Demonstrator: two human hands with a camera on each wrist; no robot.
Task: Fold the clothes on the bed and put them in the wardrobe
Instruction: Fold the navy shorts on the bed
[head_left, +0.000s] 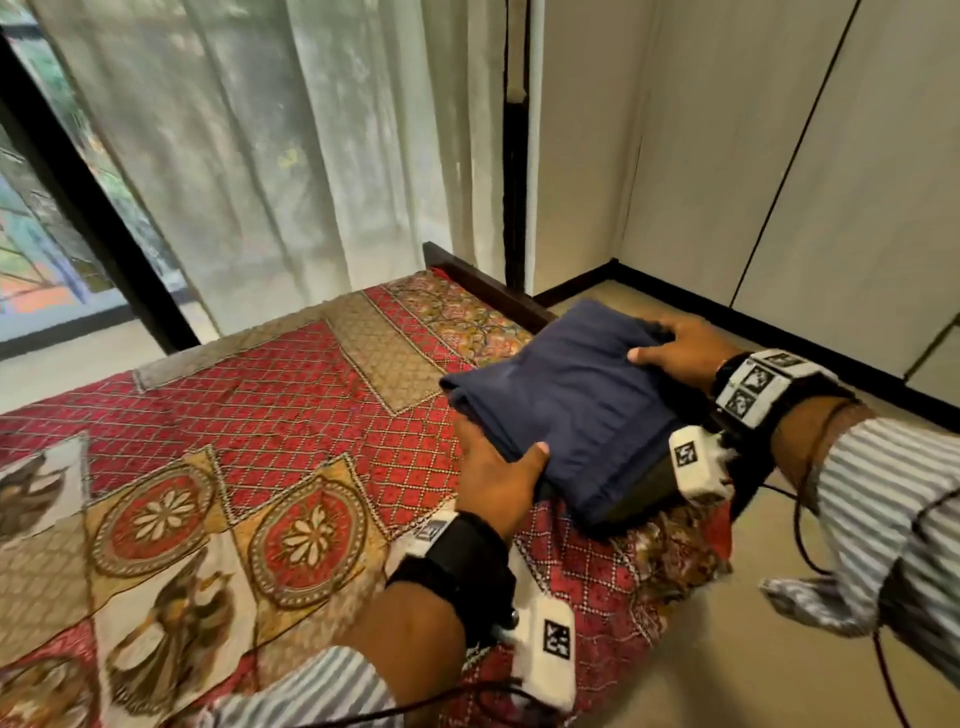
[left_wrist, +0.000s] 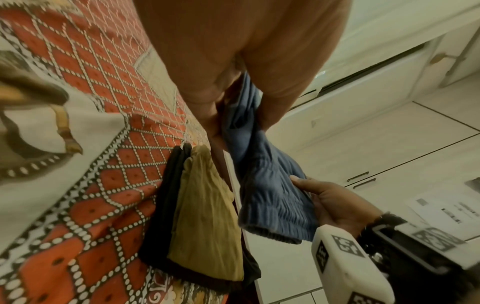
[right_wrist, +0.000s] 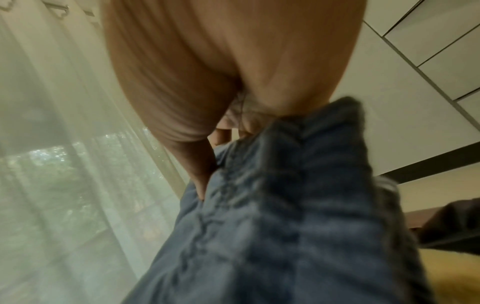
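1. At the far left the bed (head_left: 218, 415), under its red patterned cover, carries no loose clothing that the head view shows.
2. The left hand (head_left: 498, 473) grips the near-left edge of the folded navy garment (head_left: 566, 405): thumb lies on top and the fingers are tucked beneath.
3. The garment sits at the bed's right corner, lifted a little; it is soft and looks light, so it will sag or unfold unless held from both sides with support underneath.
4. The right hand (head_left: 675, 348) clamps the far-right edge, thumb over and fingers curled under the fold.
5. Right of the bed stand pale wardrobe doors (head_left: 831, 182), apparently closed, so I judge one hand must free itself to open them.
6. Only the left wrist view reveals a folded tan piece (left_wrist: 205, 216) on a black piece (left_wrist: 161, 205) beneath the navy one, separate from it; the head view shows just a dark sliver there. The right wrist view is filled with blurred blue cloth.
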